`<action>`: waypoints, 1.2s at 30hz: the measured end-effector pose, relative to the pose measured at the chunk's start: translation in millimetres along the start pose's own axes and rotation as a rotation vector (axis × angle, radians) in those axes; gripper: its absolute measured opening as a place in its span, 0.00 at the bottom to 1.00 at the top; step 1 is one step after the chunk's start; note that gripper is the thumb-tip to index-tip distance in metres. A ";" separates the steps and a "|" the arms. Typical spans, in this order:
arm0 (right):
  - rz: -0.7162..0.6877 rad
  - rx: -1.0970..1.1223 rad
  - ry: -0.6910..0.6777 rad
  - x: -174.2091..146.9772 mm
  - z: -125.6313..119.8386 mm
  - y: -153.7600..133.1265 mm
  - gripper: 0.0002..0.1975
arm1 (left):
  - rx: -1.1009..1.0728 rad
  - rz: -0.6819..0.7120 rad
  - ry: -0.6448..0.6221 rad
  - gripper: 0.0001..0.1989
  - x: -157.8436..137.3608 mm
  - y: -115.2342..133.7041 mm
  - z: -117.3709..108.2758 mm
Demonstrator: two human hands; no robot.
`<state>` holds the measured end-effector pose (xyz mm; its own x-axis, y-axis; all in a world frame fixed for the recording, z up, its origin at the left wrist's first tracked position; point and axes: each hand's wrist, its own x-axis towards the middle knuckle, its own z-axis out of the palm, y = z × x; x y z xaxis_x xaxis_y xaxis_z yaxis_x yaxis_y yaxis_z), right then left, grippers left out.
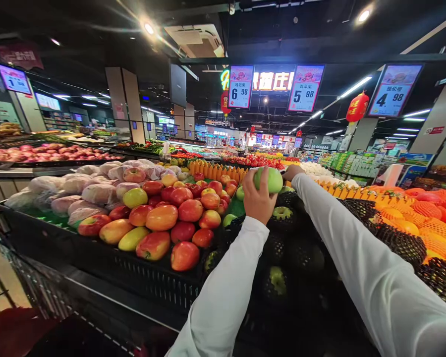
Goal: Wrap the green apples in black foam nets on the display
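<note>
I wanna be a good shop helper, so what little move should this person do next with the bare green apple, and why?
Maybe gently lower the bare green apple beside the green apples in black nets. The left hand grips it, and those similar ones lie close by. The right hand is near too, though I can't see what it touches.

Red-yellow fruit (190, 210): piled before you, left of centre
Wrapped fruit (99, 193): beside that pile on your left, in clear plastic
Picket edging (217, 171): orange, behind the red-yellow pile as you look at it
Netted orange fruit (444, 223): heaped at your far right
Price signs (306, 89): overhead; you can read 6.98, 5.98 and 4.98
Lantern (358, 107): red, between your 5.98 and 4.98 signs
Ceiling unit (195, 39): white, above you, left of 6.98
</note>
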<state>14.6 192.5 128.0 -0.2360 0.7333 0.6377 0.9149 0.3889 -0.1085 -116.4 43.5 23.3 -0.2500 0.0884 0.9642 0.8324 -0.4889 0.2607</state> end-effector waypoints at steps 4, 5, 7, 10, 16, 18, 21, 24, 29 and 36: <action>0.126 -0.047 -0.017 -0.8 -36.3 -0.1 0.08 | -0.004 0.004 -0.035 0.30 -0.7 -1.3 1.8; 0.118 -0.040 0.010 -7.6 -47.7 -1.4 0.08 | -0.006 0.016 -0.043 0.31 -0.8 -1.6 2.4; 0.044 0.009 0.087 -32.6 -69.2 -4.5 0.08 | -0.019 0.037 -0.082 0.32 -1.2 -2.3 3.7; -0.193 0.157 0.294 -91.8 -89.2 -5.1 0.13 | -0.052 0.068 -0.200 0.35 -2.8 -3.9 6.1; -0.192 0.014 0.690 -185.3 -75.0 35.9 0.19 | -0.066 0.122 -0.408 0.37 -8.1 -3.1 11.9; -0.092 0.079 0.762 -192.5 -66.1 55.8 0.15 | -0.058 0.094 -0.424 0.36 -4.6 3.1 12.4; 0.021 0.209 0.858 -192.5 -60.1 76.5 0.15 | -0.055 0.019 -0.402 0.37 7.4 21.6 10.4; 0.064 0.257 0.872 -192.6 -59.2 82.3 0.19 | -0.080 -0.108 -0.427 0.38 17.8 44.0 6.6; 0.043 0.376 0.721 -197.0 -53.2 78.0 0.14 | -0.143 -0.099 -0.793 0.37 8.9 62.0 3.1; -0.096 0.394 0.623 -197.1 -44.0 72.1 0.19 | -0.169 0.213 -1.054 0.32 -17.0 68.4 5.2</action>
<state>141.5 51.5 28.0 0.0279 0.2792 0.9598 0.6870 0.6922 -0.2213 -52.6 13.1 25.0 0.5082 0.6482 0.5671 0.7098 -0.6882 0.1506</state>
